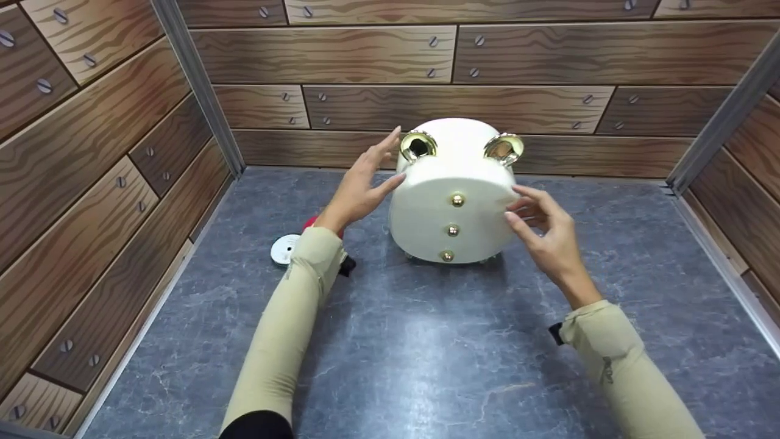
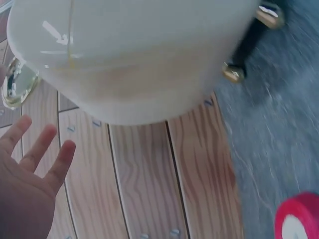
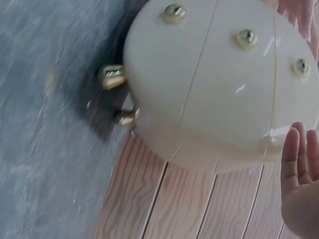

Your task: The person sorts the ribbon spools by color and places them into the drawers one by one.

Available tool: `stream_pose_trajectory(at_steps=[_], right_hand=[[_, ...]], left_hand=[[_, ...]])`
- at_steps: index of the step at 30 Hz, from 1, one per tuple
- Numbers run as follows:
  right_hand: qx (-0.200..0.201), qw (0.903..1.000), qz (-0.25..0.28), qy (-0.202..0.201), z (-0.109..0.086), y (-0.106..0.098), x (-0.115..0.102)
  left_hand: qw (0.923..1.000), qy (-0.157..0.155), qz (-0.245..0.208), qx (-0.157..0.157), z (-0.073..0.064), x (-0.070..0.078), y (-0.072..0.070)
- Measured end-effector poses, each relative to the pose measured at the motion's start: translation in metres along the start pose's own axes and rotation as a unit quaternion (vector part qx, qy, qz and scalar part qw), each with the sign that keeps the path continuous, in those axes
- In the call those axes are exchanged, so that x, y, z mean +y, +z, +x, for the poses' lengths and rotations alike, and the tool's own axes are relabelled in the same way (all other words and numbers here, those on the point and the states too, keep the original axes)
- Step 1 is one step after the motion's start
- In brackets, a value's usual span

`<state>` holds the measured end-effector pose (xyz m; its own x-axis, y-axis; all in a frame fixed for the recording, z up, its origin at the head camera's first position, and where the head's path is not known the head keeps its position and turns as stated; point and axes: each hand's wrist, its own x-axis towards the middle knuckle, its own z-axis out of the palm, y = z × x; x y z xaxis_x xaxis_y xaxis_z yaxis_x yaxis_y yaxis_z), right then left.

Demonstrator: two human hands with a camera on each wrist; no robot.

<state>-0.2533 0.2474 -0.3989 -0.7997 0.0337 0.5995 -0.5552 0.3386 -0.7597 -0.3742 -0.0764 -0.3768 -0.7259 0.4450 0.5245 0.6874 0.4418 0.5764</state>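
Observation:
A glossy white rounded drawer box (image 1: 426, 219) with three gold knobs down its front stands on gold feet (image 3: 112, 77). On its top sit two gold ear-shaped pieces (image 1: 504, 148). My left hand (image 1: 362, 186) is at the box's upper left, fingers extended and spread, thumb tip right at the edge. The left wrist view shows that hand (image 2: 32, 179) beside the white side wall. My right hand (image 1: 545, 228) is at the right side, its loosely bent fingertips close to the front edge. In the right wrist view, its fingers (image 3: 290, 159) look nearly straight.
Left of the box, a white-faced roll (image 1: 284, 249) lies on the grey marbled surface (image 1: 390, 366). A red roll (image 2: 299, 219) with a white centre lies there too, mostly hidden behind my left sleeve in the head view. Wood-patterned panels (image 1: 378, 55) enclose the back and sides.

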Motion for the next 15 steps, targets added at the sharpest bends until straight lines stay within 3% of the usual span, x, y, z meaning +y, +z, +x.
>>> stream_pose_trajectory(at_steps=[5, 10, 15], right_hand=[[-0.035, 0.9988, 0.029, 0.017, 0.006, 0.01, 0.004], [-0.056, 0.9967, 0.048, 0.032, 0.012, 0.02, 0.001], [-0.068, 0.9956, 0.055, 0.035, 0.017, 0.031, 0.0]], left_hand=[[0.9979, 0.004, -0.064, 0.003, 0.01, 0.005, 0.009], [0.9964, 0.009, -0.083, 0.017, 0.019, 0.007, 0.015], [0.9927, 0.035, -0.113, 0.026, 0.027, 0.007, 0.021]])
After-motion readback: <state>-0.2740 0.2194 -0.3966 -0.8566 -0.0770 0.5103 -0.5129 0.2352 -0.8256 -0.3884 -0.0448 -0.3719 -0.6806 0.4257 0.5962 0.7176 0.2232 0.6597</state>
